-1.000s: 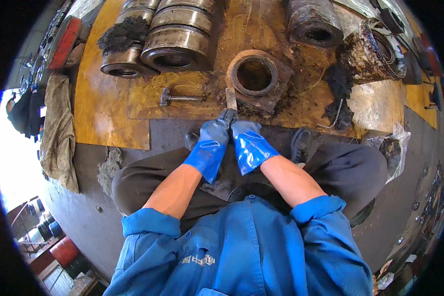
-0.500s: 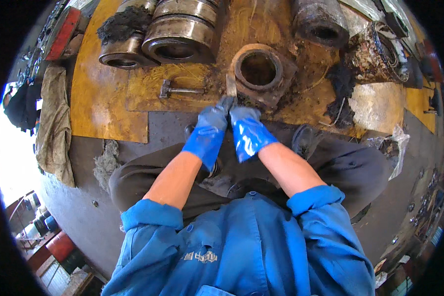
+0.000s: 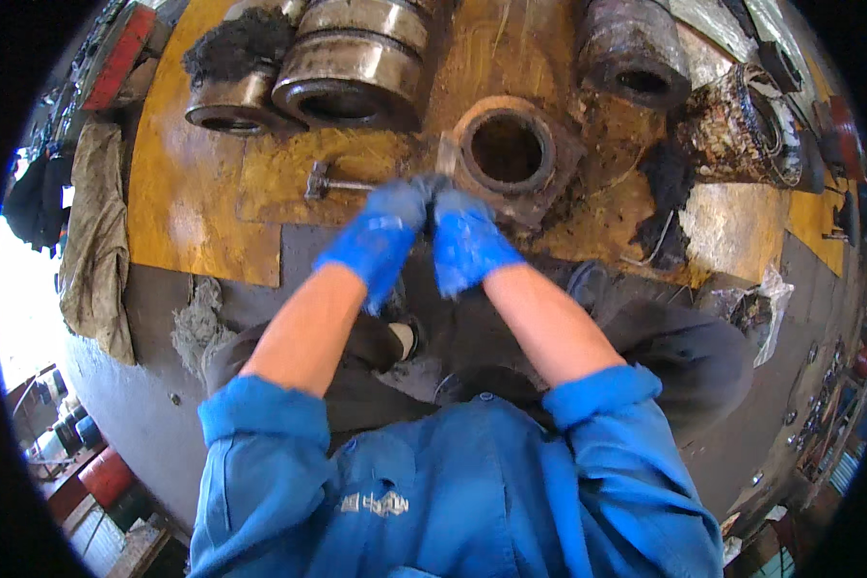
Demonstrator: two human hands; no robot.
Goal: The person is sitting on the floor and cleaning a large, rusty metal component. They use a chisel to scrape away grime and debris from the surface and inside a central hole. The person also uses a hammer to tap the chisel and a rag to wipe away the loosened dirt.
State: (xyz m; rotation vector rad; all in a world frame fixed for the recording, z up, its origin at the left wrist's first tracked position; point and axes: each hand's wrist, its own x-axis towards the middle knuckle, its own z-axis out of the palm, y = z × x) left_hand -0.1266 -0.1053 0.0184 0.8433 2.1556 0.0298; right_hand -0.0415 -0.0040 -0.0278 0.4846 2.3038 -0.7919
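Here, rubbery-gloved hands (image 3: pixel 400 205) (image 3: pixel 463 214) apparently clasp flat blade (image 3: pixel 448 154).

Motion blurs my left hand (image 3: pixel 392 210) and right hand (image 3: pixel 468 231), and they hide the near end of the flat bar (image 3: pixel 446 156) they grip. The left one also covers the handle end of the hammer (image 3: pixel 335 183). Toward the far edge of the board (image 3: pixel 193 212), the big cylinder (image 3: pixel 356 63) and dark cylinder (image 3: pixel 636 46) are cut off, while a fibrous wad (image 3: pixel 236 48) covers part of the smaller cylinder (image 3: pixel 229 100). My right shoe (image 3: pixel 589 283) is smeared; my shirt (image 3: pixel 433 491) runs out below.
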